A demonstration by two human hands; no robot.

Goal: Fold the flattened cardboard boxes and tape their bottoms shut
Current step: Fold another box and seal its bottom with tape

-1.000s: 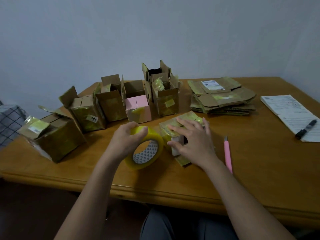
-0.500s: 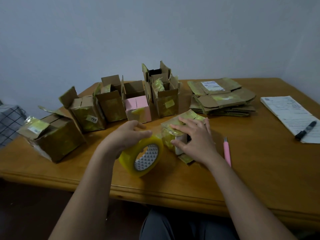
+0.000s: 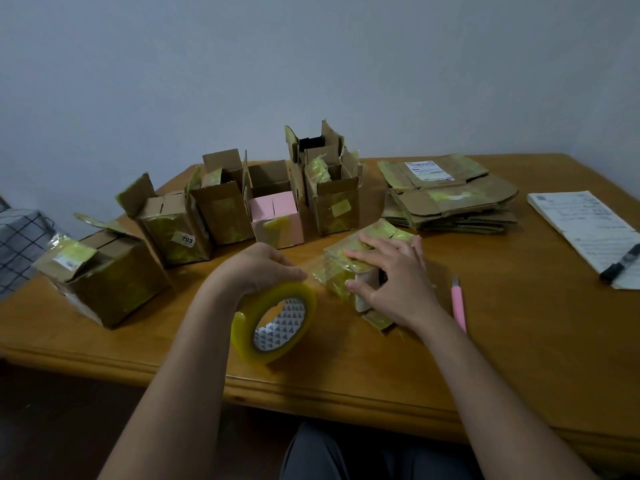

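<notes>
A small folded cardboard box (image 3: pixel 341 263), covered in old yellowish tape, lies on the wooden table (image 3: pixel 519 341) in front of me. My right hand (image 3: pixel 394 275) presses flat on its top and side. My left hand (image 3: pixel 258 270) grips a roll of clear yellow tape (image 3: pixel 273 323) just left of the box. A strip of tape stretches from the roll to the box. A stack of flattened cardboard boxes (image 3: pixel 450 195) lies at the back right.
Several folded open-topped boxes stand in a row at the back, among them a pink one (image 3: pixel 277 216). A bigger box (image 3: pixel 104 275) lies at the left. A pink utility knife (image 3: pixel 459 304) lies right of my hand. Papers (image 3: pixel 581 226) with a black marker (image 3: pixel 620 263) lie at the far right.
My left hand has pulled the tape roll down and away to the left of the box, drawing out a strip. My right hand has stayed pressed on the box.
</notes>
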